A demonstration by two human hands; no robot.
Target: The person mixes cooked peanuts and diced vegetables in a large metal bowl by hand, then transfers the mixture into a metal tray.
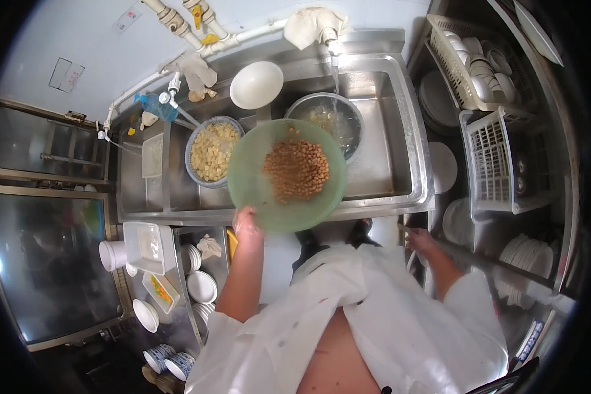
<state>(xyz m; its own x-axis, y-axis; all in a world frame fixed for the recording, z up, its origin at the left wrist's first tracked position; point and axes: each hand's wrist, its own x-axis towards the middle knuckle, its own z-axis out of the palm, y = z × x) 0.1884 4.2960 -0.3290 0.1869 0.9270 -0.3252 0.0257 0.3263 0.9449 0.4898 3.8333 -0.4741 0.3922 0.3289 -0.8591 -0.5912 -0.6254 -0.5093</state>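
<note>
My left hand (247, 222) grips the near rim of a translucent green plastic basin (246, 172), held over the front of the steel sink. Reddish-brown peanuts or beans (300, 170), blurred in part, lie inside it. Partly hidden behind the basin, a metal bowl (358, 128) of water stands under a running tap (335, 48). To the left, a blue-grey plastic colander (189, 165) holds pale diced pieces (214, 152), with a second tap's stream running towards it. My right hand (420, 241) is at a metal rail (492, 266) of the right-hand shelving; its grip is unclear.
A white bowl (256, 84) leans at the back of the sink (381, 170). Baskets of bowls (480, 106) and stacked plates (524, 268) fill the right shelving. Below left are white tubs (150, 268), plates (202, 286) and patterned bowls (180, 365). A glass-fronted cabinet (49, 261) stands far left.
</note>
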